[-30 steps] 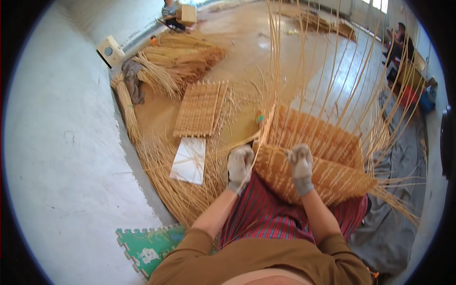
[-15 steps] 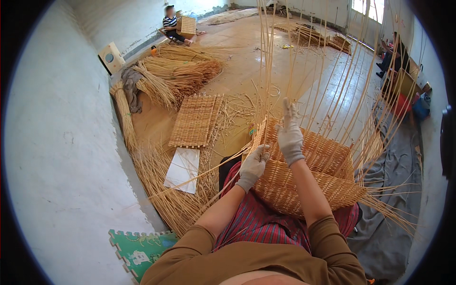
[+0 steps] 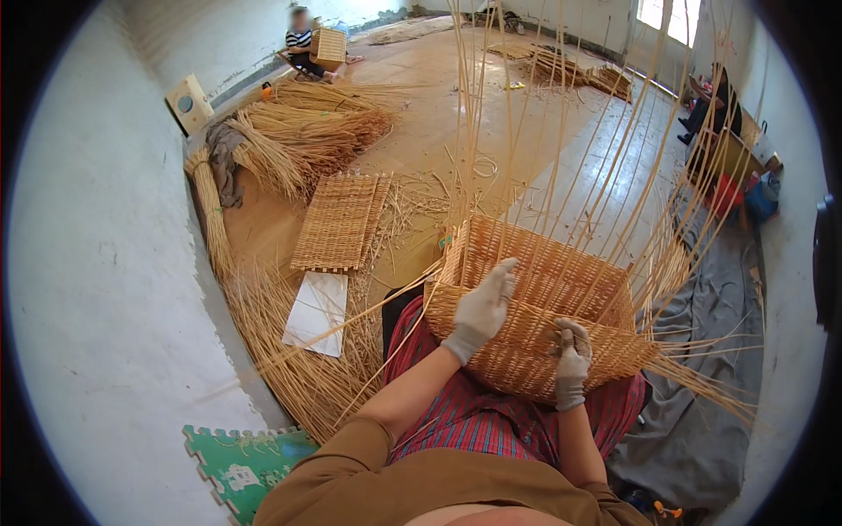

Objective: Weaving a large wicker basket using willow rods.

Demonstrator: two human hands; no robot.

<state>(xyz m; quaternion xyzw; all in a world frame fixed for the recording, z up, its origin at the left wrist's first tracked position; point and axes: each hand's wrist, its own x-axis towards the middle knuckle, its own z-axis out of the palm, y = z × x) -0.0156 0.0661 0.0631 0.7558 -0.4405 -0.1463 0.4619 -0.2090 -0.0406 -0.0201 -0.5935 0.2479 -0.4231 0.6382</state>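
A woven wicker basket rests tilted on my lap, with long upright stakes rising from its walls. My left hand, in a pale work glove, lies at the left part of the near wall, its fingers stretched up past the rim. Farther right on that wall, my gloved right hand has its fingers curled at the rim; whether a single strand is also between them cannot be made out. Loose canes stick out from the basket's right corner. A long strand runs from its left side toward the floor.
Flat woven panels and a white board lie at left, among loose canes. Cane bundles are heaped beyond. Grey cloth covers the right floor. One person sits far left with a basket, another far right.
My right hand has come down from the upright stakes to the near rim, its fingers now curled. My left hand has shifted right along the wall, fingers straightened. The view has moved slightly.
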